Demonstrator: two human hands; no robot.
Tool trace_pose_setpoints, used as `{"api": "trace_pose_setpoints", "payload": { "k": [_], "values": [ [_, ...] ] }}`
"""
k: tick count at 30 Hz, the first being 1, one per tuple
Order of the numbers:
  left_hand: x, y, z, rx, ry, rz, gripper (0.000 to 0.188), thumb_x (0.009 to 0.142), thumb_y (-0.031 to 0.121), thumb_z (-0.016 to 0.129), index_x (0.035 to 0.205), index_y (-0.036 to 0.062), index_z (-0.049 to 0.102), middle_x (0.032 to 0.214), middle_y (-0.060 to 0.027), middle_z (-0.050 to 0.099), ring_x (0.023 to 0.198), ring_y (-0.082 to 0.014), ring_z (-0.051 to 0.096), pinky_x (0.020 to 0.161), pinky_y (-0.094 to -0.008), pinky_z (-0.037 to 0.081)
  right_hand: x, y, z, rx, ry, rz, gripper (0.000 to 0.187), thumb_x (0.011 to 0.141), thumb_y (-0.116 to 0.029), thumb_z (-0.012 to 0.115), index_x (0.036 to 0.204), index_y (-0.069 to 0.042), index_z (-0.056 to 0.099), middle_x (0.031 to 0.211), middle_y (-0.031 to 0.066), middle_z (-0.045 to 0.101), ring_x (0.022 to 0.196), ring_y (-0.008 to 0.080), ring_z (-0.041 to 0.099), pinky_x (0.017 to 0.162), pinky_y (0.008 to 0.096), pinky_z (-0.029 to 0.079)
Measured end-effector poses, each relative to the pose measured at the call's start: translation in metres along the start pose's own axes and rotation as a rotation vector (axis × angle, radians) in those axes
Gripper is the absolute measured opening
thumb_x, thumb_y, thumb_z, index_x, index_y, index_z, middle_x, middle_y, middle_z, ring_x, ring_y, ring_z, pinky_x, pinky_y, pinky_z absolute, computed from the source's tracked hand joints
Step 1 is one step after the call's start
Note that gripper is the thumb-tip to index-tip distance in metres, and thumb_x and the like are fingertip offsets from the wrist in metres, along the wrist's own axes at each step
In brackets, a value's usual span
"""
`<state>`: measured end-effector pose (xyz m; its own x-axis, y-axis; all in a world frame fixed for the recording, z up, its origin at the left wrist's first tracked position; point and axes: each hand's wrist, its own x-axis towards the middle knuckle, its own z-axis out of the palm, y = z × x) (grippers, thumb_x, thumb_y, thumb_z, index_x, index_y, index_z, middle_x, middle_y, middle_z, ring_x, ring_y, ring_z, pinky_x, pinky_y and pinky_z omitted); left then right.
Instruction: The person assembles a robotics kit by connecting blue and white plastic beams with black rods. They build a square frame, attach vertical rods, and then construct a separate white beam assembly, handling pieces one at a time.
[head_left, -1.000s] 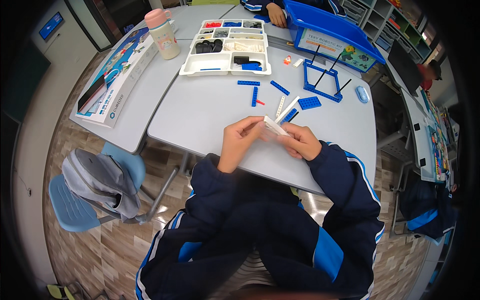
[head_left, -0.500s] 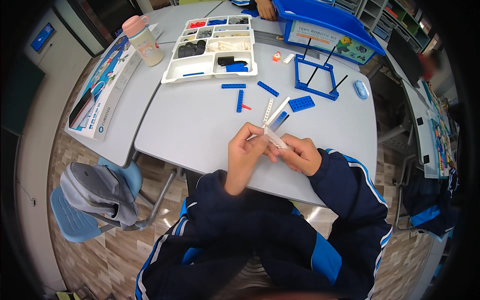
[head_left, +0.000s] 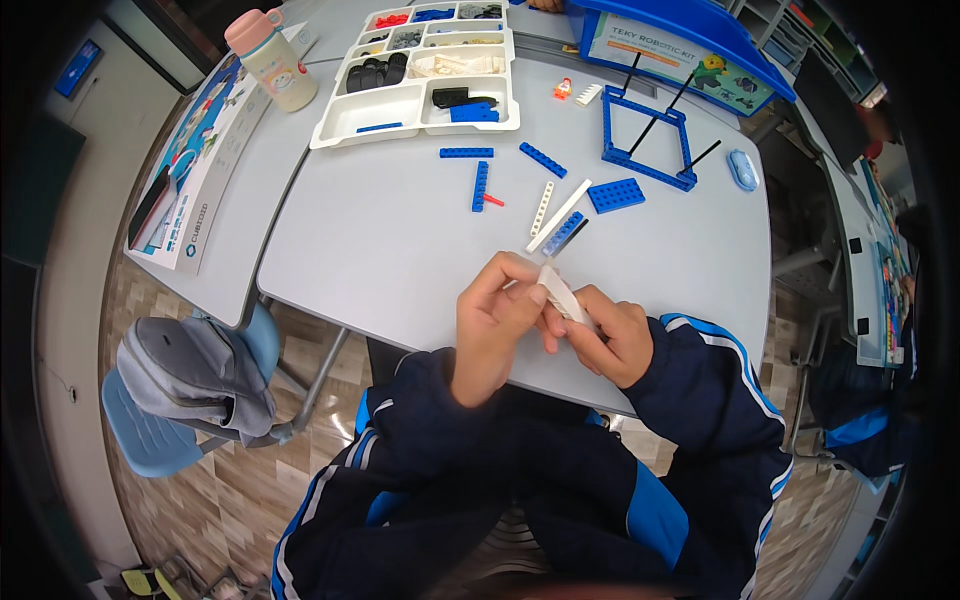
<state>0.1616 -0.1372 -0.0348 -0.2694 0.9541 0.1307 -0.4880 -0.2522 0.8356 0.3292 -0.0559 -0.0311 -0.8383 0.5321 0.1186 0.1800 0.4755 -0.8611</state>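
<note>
Above the table's front edge, my left hand (head_left: 502, 318) and my right hand (head_left: 612, 335) both grip a white building-block beam (head_left: 565, 295), fingers closed around its two ends. Part of it is covered by the fingers. Just beyond my hands lie a white studless beam with holes (head_left: 541, 208), a longer white beam (head_left: 559, 216), a blue brick beam (head_left: 564, 234) and a black rod (head_left: 572, 238). A blue studded plate (head_left: 616, 195) rests to their right. Farther left are more blue beams (head_left: 480, 187), one with a red peg (head_left: 494, 201) at its side.
A white sorting tray (head_left: 330, 137) of parts stands at the far left, beside a bottle (head_left: 273, 65) and a flat box (head_left: 195, 190). A blue frame with upright black rods (head_left: 640, 163) sits at the far right, before a blue bin (head_left: 690, 30). A small figure (head_left: 563, 90) is nearby.
The white beam has been tilted and turned between my fingers, showing more of its flat side. Both hands stay closed on it. The view has shifted slightly.
</note>
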Motion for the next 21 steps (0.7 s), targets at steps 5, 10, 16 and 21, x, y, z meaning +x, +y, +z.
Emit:
{"api": "trace_pose_setpoints", "payload": {
  "k": [5, 10, 16, 21],
  "values": [
    [0.000, 0.005, -0.004, 0.099, -0.099, -0.156, 0.027, 0.103, 0.022, 0.051, 0.114, -0.0010, 0.060, 0.102, -0.0074, 0.063, 0.074, -0.0083, 0.050, 0.068, -0.0241, 0.043, 0.007, 0.004, -0.004, 0.145, -0.014, -0.023, 0.019, 0.095, -0.016, 0.063, 0.108, -0.003, 0.058, 0.068, 0.0084, 0.064, 0.057, 0.0209, 0.067, 0.054, 0.0275, 0.050],
    [-0.004, 0.001, -0.010, 0.166, -0.161, -0.217, 0.042, 0.106, 0.037, 0.045, 0.113, -0.0001, 0.063, 0.102, -0.0021, 0.061, 0.076, -0.0066, 0.046, 0.068, -0.0220, 0.036, 0.019, 0.008, -0.025, 0.089, 0.038, -0.251, 0.020, 0.094, -0.018, 0.067, 0.101, -0.001, 0.058, 0.081, 0.0090, 0.068, 0.074, 0.0171, 0.069, 0.068, 0.0278, 0.052],
    [-0.011, -0.007, -0.008, 0.226, -0.202, -0.348, 0.045, 0.107, 0.040, 0.041, 0.107, 0.0008, 0.064, 0.091, -0.0005, 0.058, 0.077, -0.0065, 0.044, 0.068, -0.0217, 0.034, 0.015, 0.005, -0.024, 0.315, -0.070, 0.099, 0.023, 0.103, -0.022, 0.051, 0.088, -0.005, 0.053, 0.073, 0.0027, 0.057, 0.064, 0.0074, 0.050, 0.060, 0.0225, 0.041],
    [-0.010, -0.013, -0.006, 0.099, -0.163, -0.370, 0.042, 0.107, 0.039, 0.042, 0.103, 0.0019, 0.062, 0.087, -0.0004, 0.056, 0.076, -0.0071, 0.044, 0.070, -0.0225, 0.036, 0.018, 0.009, -0.018, 0.528, -0.046, 0.063, 0.024, 0.105, -0.021, 0.050, 0.089, -0.004, 0.056, 0.073, 0.0020, 0.063, 0.061, 0.0066, 0.045, 0.057, 0.0240, 0.038]
  ]
}}
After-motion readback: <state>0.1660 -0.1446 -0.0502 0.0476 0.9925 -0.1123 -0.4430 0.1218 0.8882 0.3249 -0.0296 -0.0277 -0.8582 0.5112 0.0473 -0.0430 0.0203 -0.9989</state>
